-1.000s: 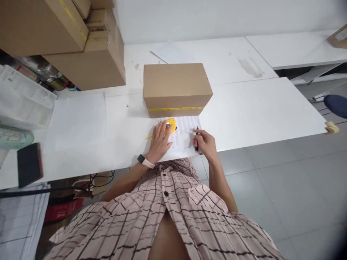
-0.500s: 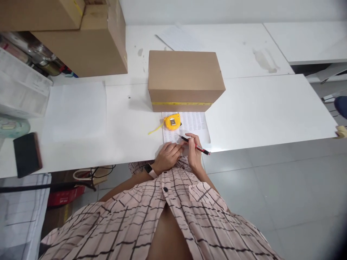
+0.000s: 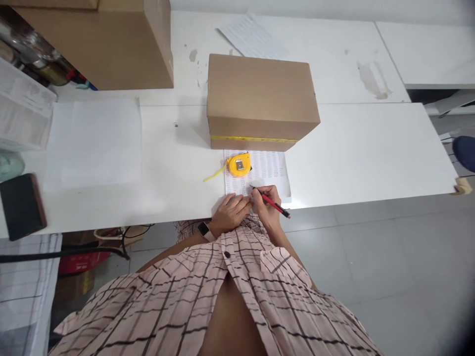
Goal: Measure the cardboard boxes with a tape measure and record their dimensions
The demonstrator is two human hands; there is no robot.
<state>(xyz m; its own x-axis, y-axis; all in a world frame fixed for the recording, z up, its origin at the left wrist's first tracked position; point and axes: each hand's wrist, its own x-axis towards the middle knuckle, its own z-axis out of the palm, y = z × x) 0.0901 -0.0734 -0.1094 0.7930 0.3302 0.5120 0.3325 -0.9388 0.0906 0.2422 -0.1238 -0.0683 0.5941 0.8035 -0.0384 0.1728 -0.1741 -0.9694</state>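
My right hand (image 3: 267, 203) grips a red and black pen (image 3: 272, 201), its tip on or just above the printed sheet (image 3: 269, 170). Flat on the near edge of that sheet lies my left hand (image 3: 230, 213), fingers stretched out, close beside the right. A yellow tape measure (image 3: 239, 164) rests on the paper, with a short end of its yellow tape pulled out to the left. Behind it stands a closed cardboard box (image 3: 261, 94) with a yellow band along its front face; the box covers the sheet's far part.
Large cardboard boxes (image 3: 122, 49) are stacked at the back left. White paper (image 3: 92, 143) and a dark phone (image 3: 23, 205) lie on the left of the white table (image 3: 374, 153). Another printed sheet (image 3: 250, 37) sits behind the box. A blue seat (image 3: 464, 152) shows at far right.
The view has shifted slightly, so the boxes sit higher in it. My right hand has turned the pen a little and its fingers are more curled. My left hand stays on the paper.
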